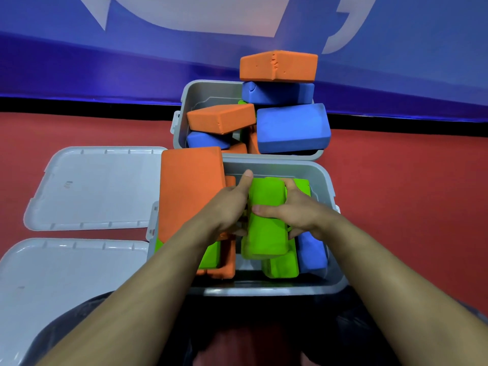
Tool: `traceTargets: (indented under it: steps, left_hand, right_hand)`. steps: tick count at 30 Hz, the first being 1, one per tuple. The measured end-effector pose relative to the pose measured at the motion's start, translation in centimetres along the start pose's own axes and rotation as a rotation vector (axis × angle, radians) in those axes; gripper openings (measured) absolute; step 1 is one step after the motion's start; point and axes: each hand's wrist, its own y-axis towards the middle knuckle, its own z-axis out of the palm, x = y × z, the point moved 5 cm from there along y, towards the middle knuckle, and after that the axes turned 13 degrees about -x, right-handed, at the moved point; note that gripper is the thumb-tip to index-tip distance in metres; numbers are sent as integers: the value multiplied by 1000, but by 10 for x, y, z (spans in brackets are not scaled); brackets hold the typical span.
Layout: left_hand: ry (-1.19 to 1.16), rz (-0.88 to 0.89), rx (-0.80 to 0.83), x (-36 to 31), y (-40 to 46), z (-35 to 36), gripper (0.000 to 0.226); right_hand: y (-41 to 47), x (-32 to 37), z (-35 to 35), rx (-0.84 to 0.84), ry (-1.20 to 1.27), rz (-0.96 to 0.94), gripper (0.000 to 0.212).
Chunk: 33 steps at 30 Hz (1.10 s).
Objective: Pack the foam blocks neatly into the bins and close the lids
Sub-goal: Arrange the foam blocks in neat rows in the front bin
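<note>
Two grey bins sat on the red floor (409, 207) in front of me, the near bin (327, 186) by my knees and the far bin (200, 91) just beyond it, their rims touching or nearly so. Both of my hands were down in the near bin on one green block (265, 220) that lay lengthwise on top of the others. My left hand (232, 204) gripped its left side, thumb stretched forward along the top edge, the fingers hidden underneath. My right hand (293, 207) clasped it from the right, thumb laid across the top and fingers curled over the far end. Beneath it lay another green block (281, 266), with a blue block (311, 252) wedged against the right wall. A big orange block (190, 191) stood tilted over the bin's left rim, and a thinner orange block (227, 262) stood on edge beside a third green one (211, 256). The far bin was heaped above its rim: an orange block (220, 118) and a large blue block (291, 128) lay on top in front, a smaller blue one (208, 140) low on the left, and at the back a blue block (278, 93) carried a chipped orange block (278, 66). Two grey lids lay open on the floor to my left, one lid (92, 188) farther out and the other lid (66, 281) near my left arm. Behind everything ran a blue wall (79, 62) with pale markings.
</note>
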Motion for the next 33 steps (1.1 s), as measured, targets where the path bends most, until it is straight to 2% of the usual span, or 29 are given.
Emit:
traceTargets:
  steps: [2,5,7,11,14,19,25,28,30,33]
  left_hand:
    - [84,11,-12,-2,-1,-2,83]
    - [158,208,-180,-19,0,-19,92]
    - [107,281,-288,-34,-5,-37,88]
    - [-21,279,-423,-39,-6,-68,60]
    - [20,347,-513,-37,-6,-82,64]
    - [33,359,-625,-30,-4,-103,47]
    - [48,321,-632,-17,4,-118,36]
    - [33,317,-617,-18,4,-116,36]
    - [34,331,-610,-22,2,-113,36]
    - [21,358,-612,-30,-2,-108,41]
  right_hand:
    - [6,-8,10,40,-23,63,91]
    - [16,-24,34,92,-100,131,113]
    - [19,-35,50,120,-128,168,119]
    - [29,-60,84,160,-131,190,121]
    - [40,-70,101,152,-177,178,119]
    - [56,-92,122,102,-180,202,111]
    - [72,-112,135,35,-204,156,112]
    - [69,-107,124,-32,-360,93,112]
    - [66,-98,106,-164,-483,3,99]
    - [63,-99,70,-396,-473,-23,75]
